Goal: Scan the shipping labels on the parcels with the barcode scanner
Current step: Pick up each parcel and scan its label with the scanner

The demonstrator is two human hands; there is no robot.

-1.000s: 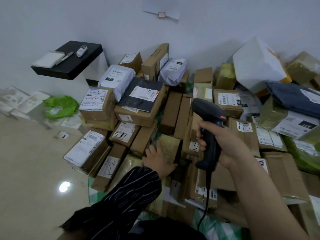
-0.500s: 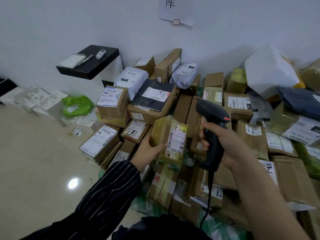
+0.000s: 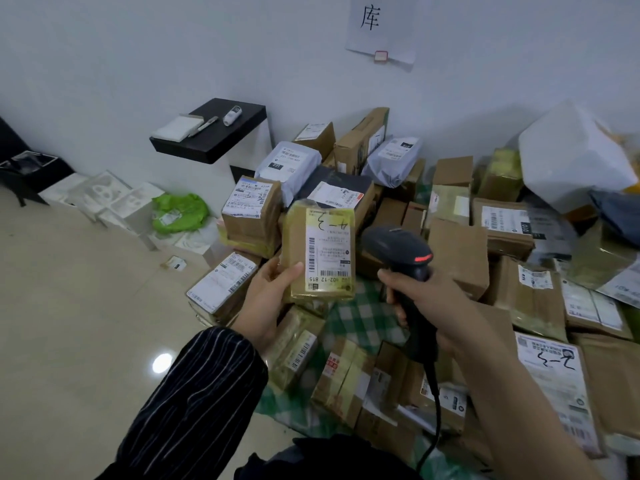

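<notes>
Two hands: left hand (image 3: 266,299) grips parcel (image 3: 320,252), right hand (image 3: 436,299) scanner (image 3: 401,258)

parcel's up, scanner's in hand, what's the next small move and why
Probably turn the barcode scanner in the right hand toward the shipping label. The left hand holds the parcel upright, label facing the camera, but the scanner's red window isn't aimed at it.

wall sheet (image 3: 381,26): 库 | held parcel (image 3: 320,252) label: 02-12 815 | white bag (image 3: 289,164): 231
</notes>
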